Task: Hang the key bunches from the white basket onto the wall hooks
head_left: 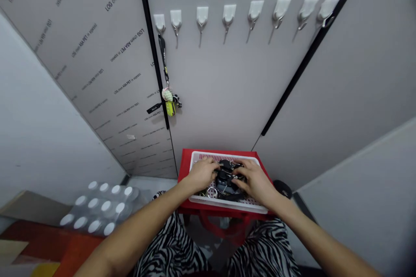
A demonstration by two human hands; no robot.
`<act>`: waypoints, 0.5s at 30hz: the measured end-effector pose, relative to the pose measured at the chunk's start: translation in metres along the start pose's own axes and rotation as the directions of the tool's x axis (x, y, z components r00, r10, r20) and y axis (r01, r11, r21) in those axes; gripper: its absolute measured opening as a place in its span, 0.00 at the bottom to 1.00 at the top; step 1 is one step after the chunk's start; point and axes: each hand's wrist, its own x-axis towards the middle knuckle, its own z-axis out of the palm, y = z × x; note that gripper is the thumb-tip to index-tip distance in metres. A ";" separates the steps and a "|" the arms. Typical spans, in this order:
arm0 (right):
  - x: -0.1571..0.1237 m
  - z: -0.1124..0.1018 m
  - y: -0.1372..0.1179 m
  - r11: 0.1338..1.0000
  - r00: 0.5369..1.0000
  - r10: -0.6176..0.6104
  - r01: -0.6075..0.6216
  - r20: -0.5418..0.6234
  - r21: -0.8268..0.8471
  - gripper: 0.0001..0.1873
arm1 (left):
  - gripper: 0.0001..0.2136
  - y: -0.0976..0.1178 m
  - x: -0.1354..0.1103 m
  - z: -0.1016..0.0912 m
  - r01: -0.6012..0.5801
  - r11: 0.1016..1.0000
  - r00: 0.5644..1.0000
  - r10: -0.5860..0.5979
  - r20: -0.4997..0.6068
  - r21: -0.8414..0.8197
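Observation:
A white perforated tray (227, 202) rests on a red stool (184, 163) against the wall. In the tray lies a heap of black keys and key fobs (225, 180) with metal rings. My left hand (203, 174) and my right hand (255, 179) are both down in the tray, fingers curled onto the black pieces at the top of the heap. Which piece each hand grips is not clear. On the wall above runs a row of white hooks (228, 14). From the leftmost hook (159, 22) hangs a black lanyard with a yellow tag and small charms (169, 101).
A shrink-wrapped pack of white-capped bottles (100, 206) lies on the floor at the left beside orange and brown boards (48, 242). A black round object (282, 188) sits right of the stool. My knees in zebra-print trousers (175, 246) are under the stool's front.

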 end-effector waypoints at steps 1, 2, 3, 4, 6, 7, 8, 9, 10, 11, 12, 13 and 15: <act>-0.001 -0.001 0.001 1.000 1.000 0.016 -0.016 -0.025 0.000 0.08 | 0.09 0.000 0.000 0.000 0.015 1.000 1.000 -0.015 0.000 0.005; -0.002 -0.001 0.001 1.000 0.999 0.030 -0.030 -0.034 0.001 0.09 | 0.09 0.001 0.000 0.000 0.031 0.999 1.000 -0.031 -0.002 0.010; -0.003 -0.003 0.002 0.999 0.999 0.041 -0.041 -0.026 0.002 0.09 | 0.09 0.001 -0.001 0.000 0.045 0.999 0.999 -0.045 -0.004 0.013; -0.004 -0.004 0.001 0.999 0.999 0.045 -0.045 0.003 0.000 0.09 | 0.09 0.001 -0.001 0.000 0.048 0.999 0.999 -0.048 -0.011 0.010; -0.007 -0.007 0.000 0.999 0.996 0.038 -0.037 0.087 -0.022 0.08 | 0.09 0.002 -0.002 -0.001 0.015 1.000 0.999 -0.015 -0.029 -0.011; -0.008 -0.008 -0.002 0.999 0.992 0.033 -0.028 0.126 -0.040 0.09 | 0.09 0.002 -0.002 -0.002 -0.018 0.999 0.999 0.018 -0.032 -0.027; -0.008 -0.009 -0.003 0.998 0.987 0.030 -0.020 0.156 -0.062 0.11 | 0.09 0.003 -0.003 -0.002 -0.054 0.998 0.998 0.053 -0.028 -0.039; -0.008 -0.009 -0.005 0.996 0.984 0.029 -0.014 0.178 -0.084 0.13 | 0.10 0.003 -0.004 -0.003 -0.086 0.995 0.996 0.085 -0.019 -0.046; -0.007 -0.009 -0.006 0.995 0.981 0.031 -0.011 0.194 -0.104 0.15 | 0.11 0.004 -0.004 -0.003 -0.105 0.993 0.994 0.104 -0.009 -0.046; -0.006 -0.008 -0.008 0.993 0.978 0.036 -0.012 0.206 -0.119 0.17 | 0.12 0.004 -0.005 -0.003 -0.109 0.993 0.994 0.109 0.002 -0.040; -0.005 -0.007 -0.008 0.992 0.975 0.041 -0.013 0.219 -0.129 0.18 | 0.13 0.004 -0.005 -0.003 -0.101 0.994 0.995 0.101 0.012 -0.031; -0.003 -0.006 -0.009 0.991 0.972 0.046 -0.015 0.232 -0.134 0.19 | 0.13 0.004 -0.006 -0.002 -0.081 0.996 0.996 0.081 0.021 -0.021; -0.001 -0.002 -0.009 0.990 0.966 0.058 -0.024 0.252 -0.136 0.20 | 0.14 0.004 -0.006 0.000 -0.028 1.000 0.998 0.029 0.053 -0.009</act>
